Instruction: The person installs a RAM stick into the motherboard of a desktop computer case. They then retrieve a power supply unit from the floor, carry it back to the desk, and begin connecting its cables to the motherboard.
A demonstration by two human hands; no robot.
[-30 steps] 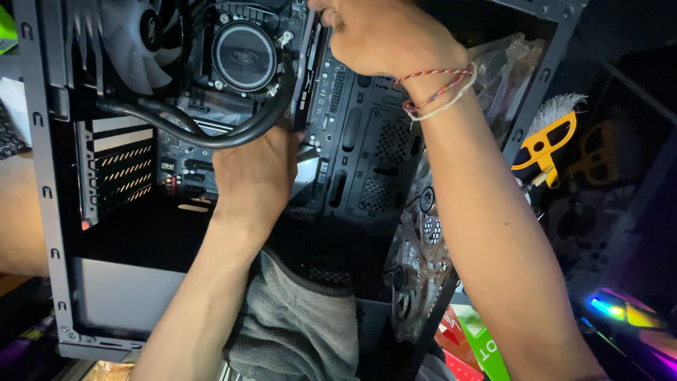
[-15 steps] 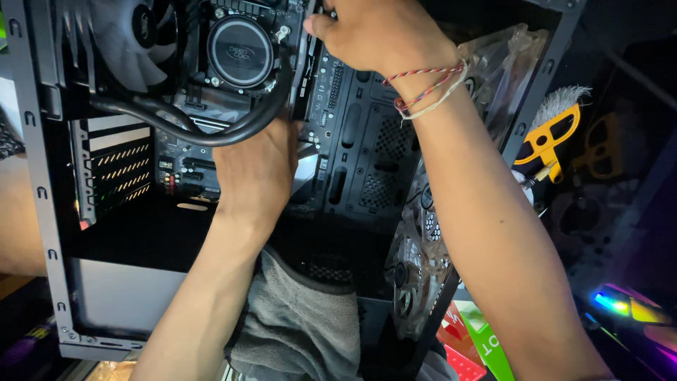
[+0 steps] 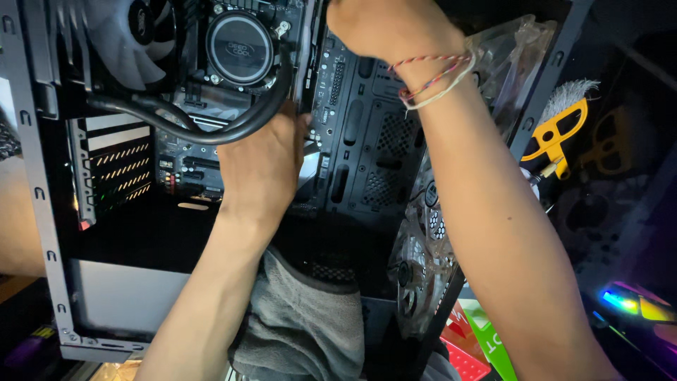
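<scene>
Single head-worn view, looking down — close over an open computer case, both forearms reaching in

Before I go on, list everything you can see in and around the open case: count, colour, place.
computer case: one, dark with grey frame, open, fills left and centre.
cooler pump: one, round, black, top centre.
coolant hoses: two, black, curving below the pump.
fan: one, pale translucent, top left.
clear plastic bag: one, with parts inside, right of case.
grey cloth: one, bottom centre.
yellow tool: one, right.
left hand: inside the case, at the hoses.
right hand: top, thread bracelets at wrist.
</scene>
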